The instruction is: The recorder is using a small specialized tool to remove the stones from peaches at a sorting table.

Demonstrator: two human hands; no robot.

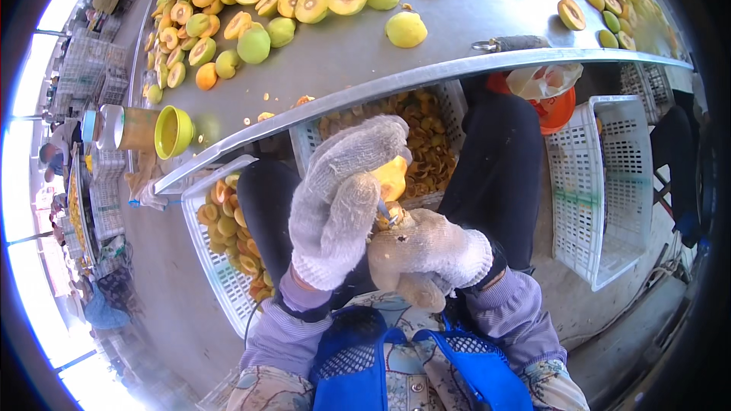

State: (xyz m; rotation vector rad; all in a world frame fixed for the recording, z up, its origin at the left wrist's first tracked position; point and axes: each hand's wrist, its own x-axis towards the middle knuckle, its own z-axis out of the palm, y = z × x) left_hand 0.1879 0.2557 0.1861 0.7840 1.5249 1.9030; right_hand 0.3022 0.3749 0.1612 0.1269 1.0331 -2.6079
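Note:
Both hands wear soiled knitted gloves and meet over the lap. My left hand (pixel 348 188) is closed around a yellow-orange piece of fruit (pixel 391 180), which shows between thumb and fingers. Just below it my right hand (pixel 422 251) is curled around a small tool with a metal tip (pixel 390 216); its handle is hidden in the glove. The tip is at a brownish piece of fruit, perhaps the stone part, between the hands. Below and beyond them stands a white plastic crate (pixel 451 105) with many cut fruit pieces (pixel 431 142).
Halved fruit (pixel 311 5) and whole fruit (pixel 406 29) lie on the metal table (pixel 342 57), with a wrapped-handle tool (pixel 517 43) near its edge. A green bowl (pixel 174 132) is at left. Crates stand left (pixel 220 285) and right (pixel 599 194), near a red bucket (pixel 557 111).

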